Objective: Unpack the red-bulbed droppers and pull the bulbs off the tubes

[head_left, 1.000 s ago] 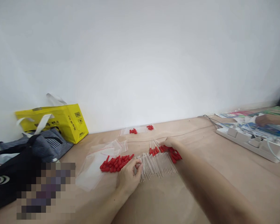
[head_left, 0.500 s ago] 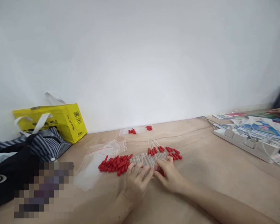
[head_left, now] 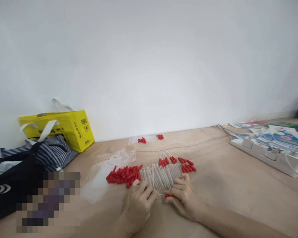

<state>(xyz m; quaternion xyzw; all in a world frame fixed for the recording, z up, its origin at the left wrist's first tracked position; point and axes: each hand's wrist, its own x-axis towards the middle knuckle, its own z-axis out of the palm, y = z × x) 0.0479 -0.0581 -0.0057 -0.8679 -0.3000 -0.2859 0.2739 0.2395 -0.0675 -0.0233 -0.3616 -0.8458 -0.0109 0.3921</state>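
Observation:
My left hand (head_left: 140, 201) is closed on a clear glass dropper tube (head_left: 161, 195), most of it hidden in the fingers. My right hand (head_left: 185, 196) pinches a red rubber bulb (head_left: 167, 195) at the tube's right end. The two parts meet in line, but how deep the tube sits is hidden. Just beyond my hands lies a row of bare glass tubes (head_left: 159, 175). Left of the row is a heap of red bulbs (head_left: 124, 174). Behind it lie several droppers with bulbs fitted (head_left: 166, 160), and more red bulbs (head_left: 187, 164) rest to the right.
Clear zip bags (head_left: 95, 183) lie at the left. By the wall, another bag (head_left: 151, 139) contains droppers. A yellow bag (head_left: 81, 132) and a striped bag (head_left: 54, 153) stand far left. On the right are a white power strip (head_left: 265, 155) with cables and printed sheets (head_left: 285, 135).
My hands have come nearer to me and slightly apart, uncovering the row of tubes and the tube with its bulb between them. Another person's hand at the far right has left view.

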